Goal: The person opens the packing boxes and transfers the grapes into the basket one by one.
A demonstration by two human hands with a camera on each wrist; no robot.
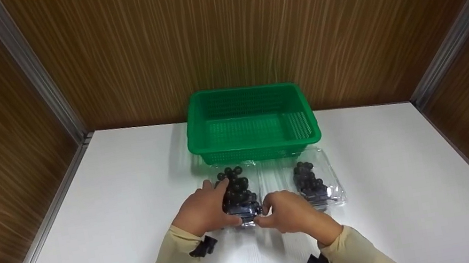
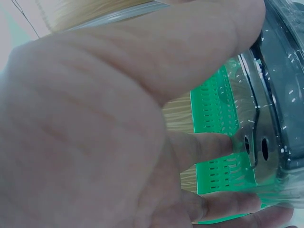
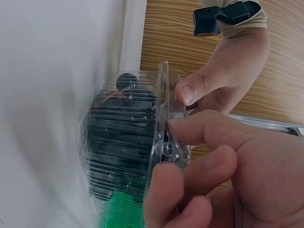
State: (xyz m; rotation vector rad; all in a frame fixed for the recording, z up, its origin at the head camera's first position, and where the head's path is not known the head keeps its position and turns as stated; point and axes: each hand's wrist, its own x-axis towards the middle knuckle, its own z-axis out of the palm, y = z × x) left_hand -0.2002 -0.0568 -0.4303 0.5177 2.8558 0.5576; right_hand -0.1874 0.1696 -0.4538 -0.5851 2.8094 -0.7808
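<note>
A clear plastic clamshell box (image 1: 250, 174) holding dark grapes (image 1: 236, 186) lies on the white table in front of me. My left hand (image 1: 207, 207) holds it from the left, fingers spread along the side and thumb at the front edge. At the front right corner, my right hand (image 1: 288, 210) pinches the rim with bent fingers. The right wrist view shows both thumbs close together at the lid's edge (image 3: 164, 104), with the grapes behind the ribbed plastic wall. Along the box's side in the left wrist view run the left fingers (image 2: 228, 204).
Right of the hands sits a second clear clamshell box (image 1: 328, 173) with dark grapes inside. Behind both boxes stands a green plastic basket (image 1: 256, 145), near the brown wood-grain back wall (image 1: 235, 22). Similar panels rise on either side of the white table (image 1: 128, 178).
</note>
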